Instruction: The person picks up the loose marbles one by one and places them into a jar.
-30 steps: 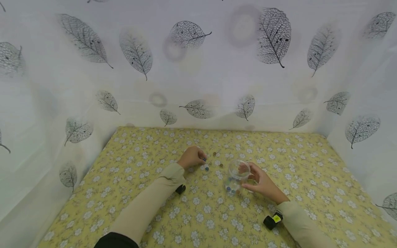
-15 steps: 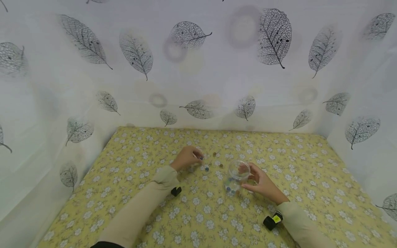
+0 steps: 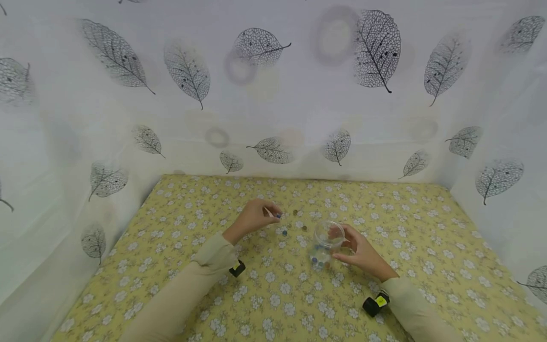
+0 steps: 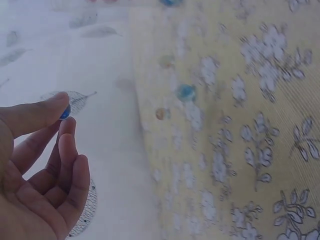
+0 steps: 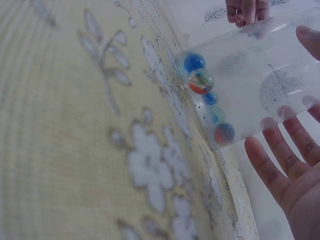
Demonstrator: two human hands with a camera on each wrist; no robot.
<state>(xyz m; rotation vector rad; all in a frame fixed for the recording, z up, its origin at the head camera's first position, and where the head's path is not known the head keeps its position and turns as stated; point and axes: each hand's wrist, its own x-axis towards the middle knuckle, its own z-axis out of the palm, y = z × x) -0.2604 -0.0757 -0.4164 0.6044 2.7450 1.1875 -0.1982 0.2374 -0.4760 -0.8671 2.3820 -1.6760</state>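
Between thumb and forefinger my left hand (image 3: 253, 219) pinches a blue marble (image 4: 65, 113), its other fingers loosely bent. My right hand (image 3: 362, 252) holds a clear plastic jar (image 3: 326, 243) by its side, fingers and thumb spread around the wall. The jar stands upright with its open mouth up. Several glass marbles lie along its bottom; the right wrist view shows a blue marble (image 5: 194, 62) and a red-and-white swirled marble (image 5: 201, 81). On the cloth between the hands sit a blue-green marble (image 3: 284, 232) and two brownish marbles, a nearer one (image 3: 304, 228) and a farther one (image 3: 295, 212).
A yellow floral cloth (image 3: 273, 285) covers the table. White sheeting (image 3: 299, 109) with grey leaf prints rises behind the table and along both sides. Black wrist devices are strapped on both arms, the left one (image 3: 237, 269) and the right one (image 3: 376, 304).
My left hand has drawn back left, away from the loose marbles, with the blue marble still pinched. My right hand and the jar have stayed in place.
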